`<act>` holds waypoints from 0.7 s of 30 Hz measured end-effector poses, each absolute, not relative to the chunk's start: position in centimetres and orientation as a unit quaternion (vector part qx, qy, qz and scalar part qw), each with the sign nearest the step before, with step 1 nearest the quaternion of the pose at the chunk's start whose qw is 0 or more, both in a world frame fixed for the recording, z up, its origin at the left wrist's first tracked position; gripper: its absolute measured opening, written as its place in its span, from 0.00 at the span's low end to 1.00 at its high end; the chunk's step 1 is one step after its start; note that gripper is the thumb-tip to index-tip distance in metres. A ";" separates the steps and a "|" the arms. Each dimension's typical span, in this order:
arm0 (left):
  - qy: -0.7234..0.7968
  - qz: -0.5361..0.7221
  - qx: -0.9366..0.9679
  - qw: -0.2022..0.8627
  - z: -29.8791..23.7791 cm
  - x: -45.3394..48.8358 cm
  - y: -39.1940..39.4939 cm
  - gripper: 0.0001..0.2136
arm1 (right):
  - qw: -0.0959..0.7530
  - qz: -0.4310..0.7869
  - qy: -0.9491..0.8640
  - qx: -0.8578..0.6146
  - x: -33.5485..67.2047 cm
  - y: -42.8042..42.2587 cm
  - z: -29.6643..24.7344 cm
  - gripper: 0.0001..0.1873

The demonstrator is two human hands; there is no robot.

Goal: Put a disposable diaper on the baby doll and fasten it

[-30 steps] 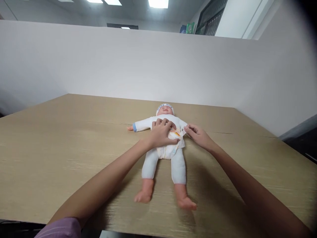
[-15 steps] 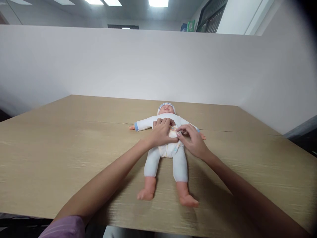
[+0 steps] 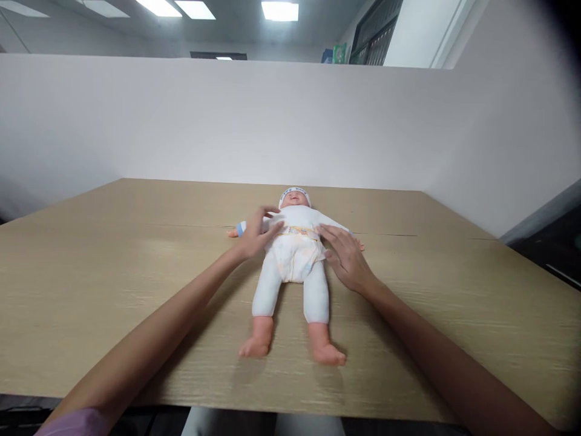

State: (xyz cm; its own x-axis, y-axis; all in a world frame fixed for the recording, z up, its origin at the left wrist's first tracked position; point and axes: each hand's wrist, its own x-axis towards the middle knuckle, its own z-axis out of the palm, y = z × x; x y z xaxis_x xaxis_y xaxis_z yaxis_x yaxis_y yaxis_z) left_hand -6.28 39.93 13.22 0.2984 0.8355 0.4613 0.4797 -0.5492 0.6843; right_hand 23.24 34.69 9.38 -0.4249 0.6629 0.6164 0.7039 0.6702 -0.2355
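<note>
Cap [image 3: 295, 191]: lettering too small to read. Doll [image 3: 297, 215]: face up, long axis near-to-far, head far. Left hand [image 3: 259, 233], right hand [image 3: 347, 254]: fingers spread, flanking diaper [image 3: 295, 254]

The place looks like an office room split by partitions: a broad wood-coloured desk [image 3: 113, 272] has a plain pale wall [image 3: 227, 121] along its far edge. Higher up, beyond the desk, flat light panels [image 3: 280, 11] shine in a grey ceiling [image 3: 240, 27], near a dark barred frame [image 3: 374, 36].
</note>
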 end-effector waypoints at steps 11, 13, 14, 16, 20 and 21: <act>0.617 0.245 0.747 0.010 9.0 -10.9 41.6 0.27 | 0.351 -0.013 -0.752 -0.557 27.4 39.4 5.7 0.29; 0.628 0.222 0.746 0.030 9.9 -9.5 40.4 0.25 | 0.357 0.014 -0.748 -0.559 26.3 39.0 5.8 0.26; 0.630 0.212 0.746 0.047 10.4 -8.8 39.7 0.23 | 0.360 0.032 -0.744 -0.563 25.7 38.6 5.9 0.25; 0.630 0.207 0.744 0.079 12.0 -7.5 37.9 0.20 | 0.378 0.072 -0.730 -0.566 24.6 37.7 6.1 0.24; 0.616 0.236 0.743 0.117 15.9 -6.8 33.0 0.19 | 0.471 0.192 -0.688 -0.518 23.9 35.0 7.5 0.23; 0.608 0.250 0.743 0.126 16.8 -6.9 31.4 0.20 | 0.487 0.224 -0.676 -0.506 24.1 34.0 8.1 0.24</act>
